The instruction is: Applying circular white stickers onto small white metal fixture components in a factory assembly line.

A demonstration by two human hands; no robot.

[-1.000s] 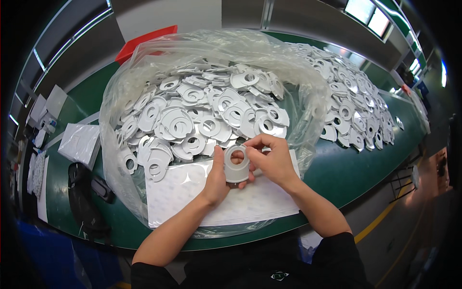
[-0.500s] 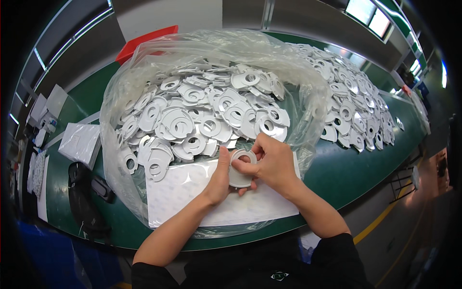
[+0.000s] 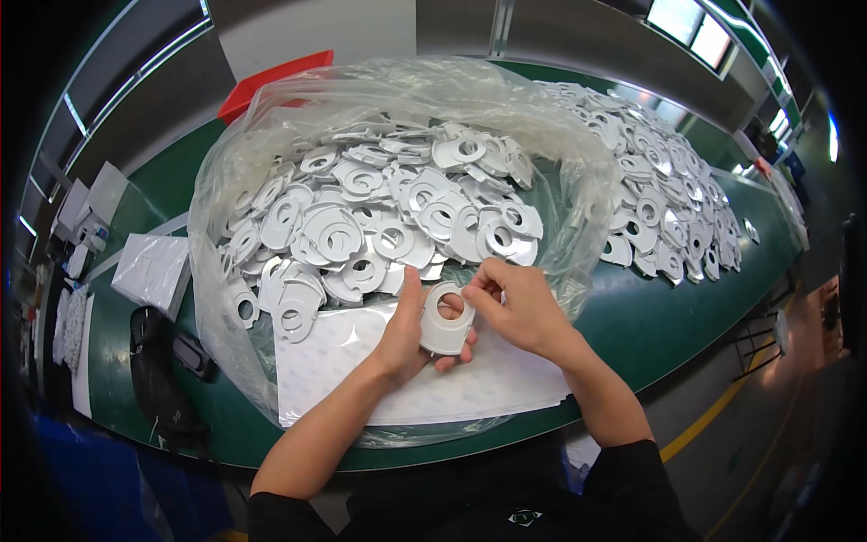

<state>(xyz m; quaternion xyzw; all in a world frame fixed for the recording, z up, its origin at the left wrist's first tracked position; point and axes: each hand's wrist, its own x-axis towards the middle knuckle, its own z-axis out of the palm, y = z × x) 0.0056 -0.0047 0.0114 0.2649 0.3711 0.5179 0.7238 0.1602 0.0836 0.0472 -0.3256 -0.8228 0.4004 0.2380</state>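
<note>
My left hand (image 3: pixel 404 332) is closed around the left side and back of a pale grey plastic ring plate (image 3: pixel 442 340), a flat piece with a large round hole. Its fingertips curl out at the plate's lower right. My right hand (image 3: pixel 526 313) pinches thumb and fingers together at the plate's upper right rim; whether anything small sits in the pinch is hidden. Beneath both hands lie white paper sheets (image 3: pixel 348 384). Just beyond is a heap of similar ring plates (image 3: pixel 361 185) inside a big clear plastic bag (image 3: pixel 213 194) with its mouth spread wide.
Another heap of ring plates (image 3: pixel 664 203) covers the right part of the green table (image 3: pixel 623 339). At the left are a wrapped white package (image 3: pixel 152 271), a black pouch (image 3: pixel 161 384) and a small dark device (image 3: pixel 193 354). Behind the bag stands a red bin (image 3: pixel 271 83).
My right thumb has come out of the plate's hole, and that hand has shifted to the upper right rim. The plate's hole is now uncovered. My left hand keeps its hold.
</note>
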